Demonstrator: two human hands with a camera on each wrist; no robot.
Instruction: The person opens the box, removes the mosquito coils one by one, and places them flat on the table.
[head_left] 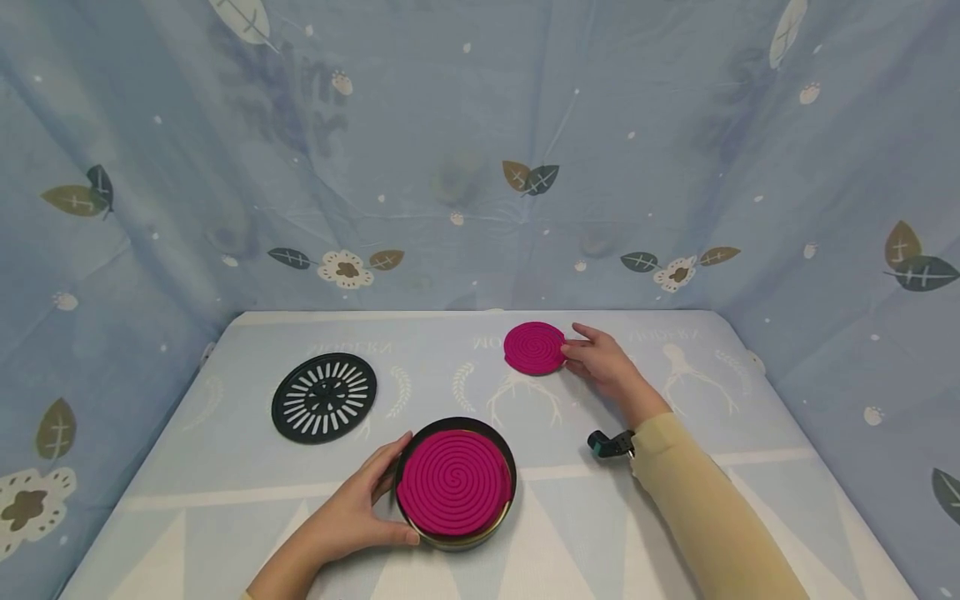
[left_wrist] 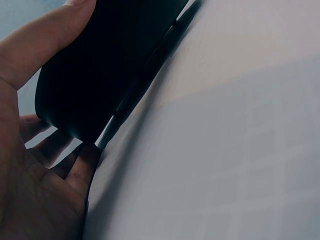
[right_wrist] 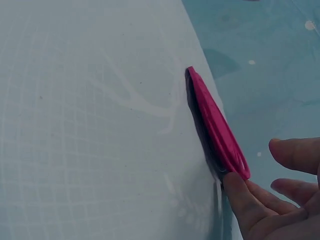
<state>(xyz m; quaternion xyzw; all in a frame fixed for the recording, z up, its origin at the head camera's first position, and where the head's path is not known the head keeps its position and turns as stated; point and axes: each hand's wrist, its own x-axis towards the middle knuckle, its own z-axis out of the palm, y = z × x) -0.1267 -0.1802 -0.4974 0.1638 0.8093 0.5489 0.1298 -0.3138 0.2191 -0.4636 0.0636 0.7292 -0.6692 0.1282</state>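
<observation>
Near the front of the table a round dark tin (head_left: 513, 492) holds a magenta spiral mosquito coil (head_left: 453, 483). My left hand (head_left: 363, 508) grips the tin from its left, thumb at the near side and fingers round the far side. In the left wrist view, the tin (left_wrist: 110, 60) shows as a dark shape in that hand (left_wrist: 30, 165). Farther back, my right hand (head_left: 603, 364) pinches the right edge of another magenta coil (head_left: 533, 348). Edge-on in the right wrist view, this coil (right_wrist: 217, 125) has its near end at the fingertips (right_wrist: 234, 181).
A black slotted round lid (head_left: 306, 425) lies on the patterned table cloth (head_left: 570, 517), left of the tin. Blue printed fabric (head_left: 450, 125) hangs behind and along both sides. A small dark device (head_left: 611, 443) is on my right wrist.
</observation>
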